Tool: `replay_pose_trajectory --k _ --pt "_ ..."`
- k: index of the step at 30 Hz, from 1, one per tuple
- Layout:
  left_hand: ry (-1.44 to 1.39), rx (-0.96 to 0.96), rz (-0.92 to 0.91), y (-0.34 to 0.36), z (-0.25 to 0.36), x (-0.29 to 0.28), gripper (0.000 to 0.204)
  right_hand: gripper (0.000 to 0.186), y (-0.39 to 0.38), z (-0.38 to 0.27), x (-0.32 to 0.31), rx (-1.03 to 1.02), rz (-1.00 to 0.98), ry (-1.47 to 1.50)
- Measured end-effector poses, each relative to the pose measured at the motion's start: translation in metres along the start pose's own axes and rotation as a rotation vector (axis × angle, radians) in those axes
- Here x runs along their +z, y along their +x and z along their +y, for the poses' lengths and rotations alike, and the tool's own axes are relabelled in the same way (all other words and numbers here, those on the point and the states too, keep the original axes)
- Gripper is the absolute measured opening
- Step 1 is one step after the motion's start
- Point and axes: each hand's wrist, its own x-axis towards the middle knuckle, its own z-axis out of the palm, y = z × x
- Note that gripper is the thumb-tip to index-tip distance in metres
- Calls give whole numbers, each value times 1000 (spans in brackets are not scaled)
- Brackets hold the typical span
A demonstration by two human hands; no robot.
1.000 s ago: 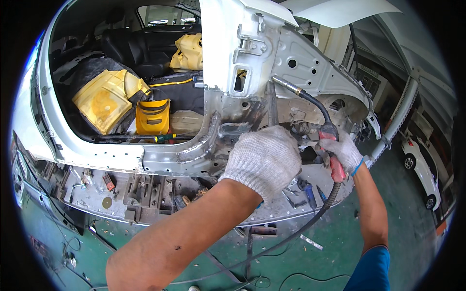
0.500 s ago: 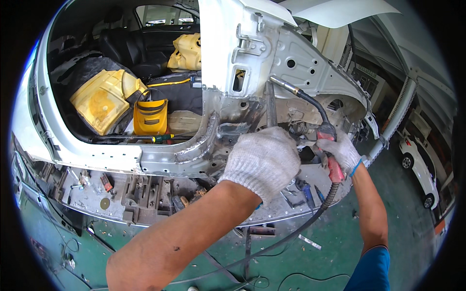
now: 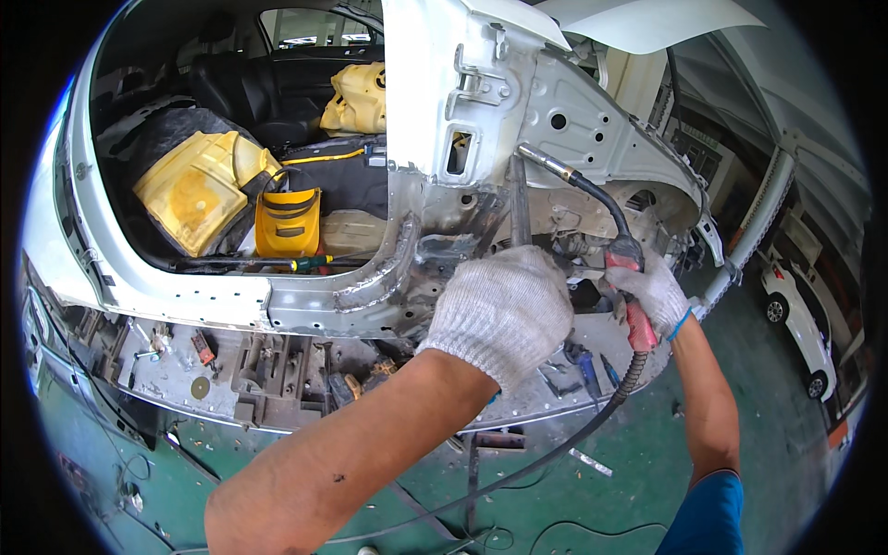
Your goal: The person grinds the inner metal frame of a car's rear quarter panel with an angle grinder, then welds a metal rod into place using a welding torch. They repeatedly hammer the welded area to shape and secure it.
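Right hand [image 3: 655, 285]: gripped torch [image 3: 623, 244].
Left hand [image 3: 504, 310]: couldn't tell grip; bar [image 3: 520, 203] stood at twelve o'clock.
Torch step: apparently aimed near bar.
Next: likely needed steadiness.

between left hand [image 3: 504, 314] and right hand [image 3: 652, 285] a narrow gap is seen, roofed by the torch [image 3: 614, 205] and flanked by the upright bar [image 3: 519, 203]. below, passage is crossed by the hose [image 3: 592, 427]. cabin can be entered over the sill [image 3: 199, 296], but floor space is blocked by yellow mask [image 3: 289, 236] and yellow panel [image 3: 194, 190].
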Motion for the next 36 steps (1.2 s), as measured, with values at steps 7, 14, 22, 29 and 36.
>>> replay_pose_trajectory --k 7,14,22,29,36 --pt "-14 2 60 0 -2 -2 29 37 -4 -6 5 24 31 -25" --pt "114 7 58 -3 -1 -5 41 38 -7 -8 7 75 3 16" --pt "247 -12 4 0 1 -6 40 36 -6 -6 7 64 32 -57" --pt "197 -42 -84 0 4 -7 40 40 -5 -3 6 33 19 -41" --pt "239 -55 -94 4 4 -8 43 37 -7 -2 8 65 23 14"
